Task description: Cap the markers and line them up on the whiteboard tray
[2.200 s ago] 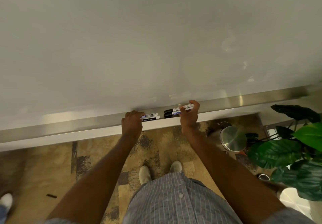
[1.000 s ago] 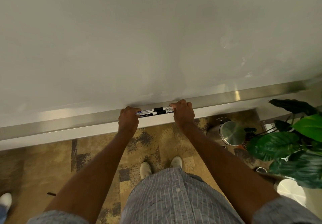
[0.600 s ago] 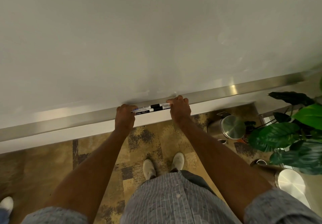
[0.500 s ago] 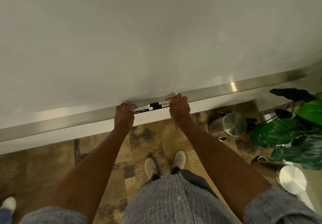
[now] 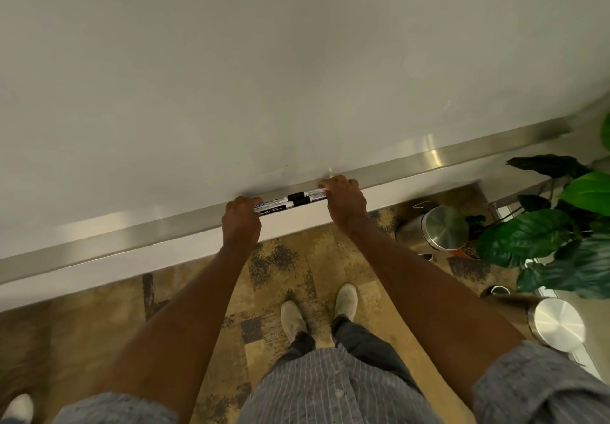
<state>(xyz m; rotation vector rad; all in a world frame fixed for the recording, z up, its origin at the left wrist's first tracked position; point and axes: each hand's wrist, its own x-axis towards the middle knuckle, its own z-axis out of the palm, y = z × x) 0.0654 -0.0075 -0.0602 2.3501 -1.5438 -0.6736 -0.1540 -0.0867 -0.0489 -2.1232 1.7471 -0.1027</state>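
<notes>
Each grip, left hand (image 5: 242, 217) and right hand (image 5: 343, 198), curls closed on the markers (image 5: 290, 201) lying between them on the tray (image 5: 429, 159).

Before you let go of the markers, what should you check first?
1. Markers lying in the tray: ok.
2. Black caps on in the middle: ok.
3. Caps on the ends under the hands: cannot tell.
4. Rows end to end with no gap: ok.
5. Left hand and right hand at the outer ends: ok.
6. Both rows straight along the tray: ok.
</notes>
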